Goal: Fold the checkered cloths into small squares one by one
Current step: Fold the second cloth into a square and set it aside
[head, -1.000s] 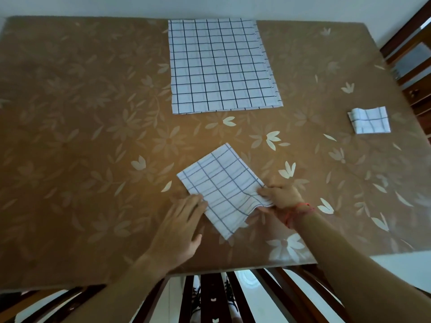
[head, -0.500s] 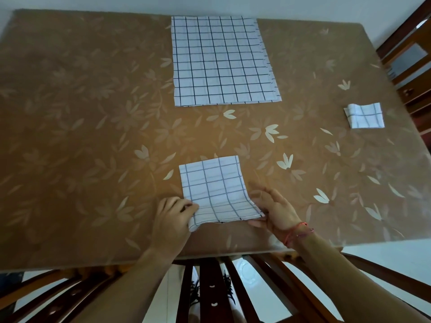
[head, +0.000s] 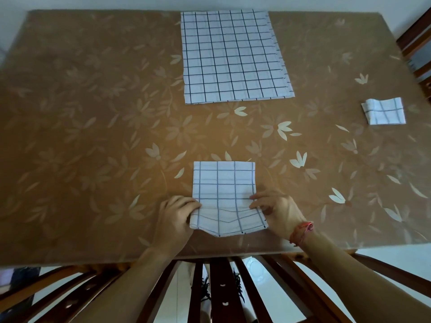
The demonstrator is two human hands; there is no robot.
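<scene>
Checkered cloth (head: 224,194), already folded down to a narrow rectangle, lies close to the near edge of the table (head: 93,136), just beyond the dark slats of a wooden chair (head: 219,287) that show below that edge. Its near end is raised off the surface and sags a little in the middle. The left hand (head: 175,217) pinches the near left corner with its fingers curled round the edge; the right hand (head: 277,210), a red string bracelet (head: 302,230) at its wrist, pinches the near right side in the same way, thumb on top. The far half of the cloth rests flat, its far edge square to the table.

The step in hand looks like the last fold of this checkered cloth: near end carried over onto the far end to halve the rectangle into a small square. The next move calls for both hands to travel forward evenly, so that the corners meet the far corners, and then for a press along the new crease.

Farther off to the right lies a folded cloth (head: 384,111), a small square, well apart from the hands. At the far edge of the table, straight ahead, a stack of unfolded cloths (head: 233,57) lies flat, so more pieces seem left to do
</scene>
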